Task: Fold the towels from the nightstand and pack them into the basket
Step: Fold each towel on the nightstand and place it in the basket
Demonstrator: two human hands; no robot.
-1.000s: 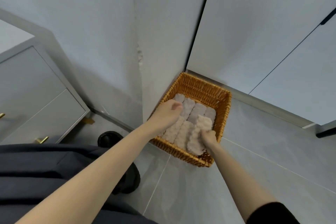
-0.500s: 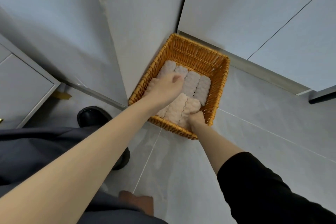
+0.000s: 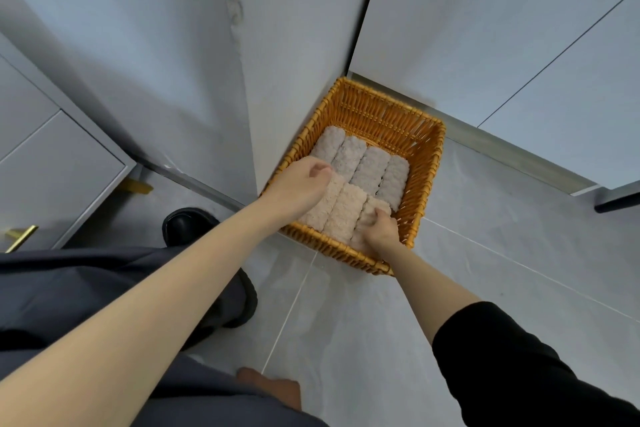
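Observation:
An orange wicker basket (image 3: 388, 111) stands on the floor in a wall corner. Inside lie folded fluffy towels in two rows: several grey ones (image 3: 370, 166) at the far side and beige ones (image 3: 344, 211) at the near side. My left hand (image 3: 299, 185) rests curled on the leftmost beige towel by the basket's left wall. At the near right corner of the basket, my right hand (image 3: 381, 230) is closed on the rightmost beige towel (image 3: 372, 208).
A grey nightstand (image 3: 52, 163) with gold handles and a gold foot stands at the left. Pale walls and cabinet doors rise behind the basket. The floor is grey tile. My dark trousers and a black shoe (image 3: 187, 222) fill the lower left.
The view has shifted slightly and the basket now sits lower in frame. My right hand has pushed the rightmost beige towel further down into the basket. My left hand stays on the left towels.

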